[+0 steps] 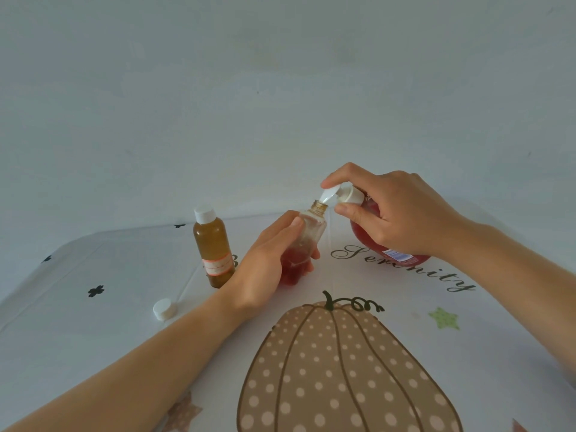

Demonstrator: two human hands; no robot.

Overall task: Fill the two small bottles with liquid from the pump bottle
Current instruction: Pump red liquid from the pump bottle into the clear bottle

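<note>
Small bottle (312,231), gripped in curled left fingers (288,227), tilts under the pump bottle (364,236) clasped by right fingers (353,214).

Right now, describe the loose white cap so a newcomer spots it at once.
Find the big dotted brown pumpkin print on the white tablecloth, then look left of it. In front and left of the upright amber plastic bottle lies a small white plastic cap. It is the only cap lying loose; the bottle's own white cap is on.

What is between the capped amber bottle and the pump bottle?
Head view: the left hand holding the open small bottle, tilted with its mouth at the pump bottle's nozzle.
</note>
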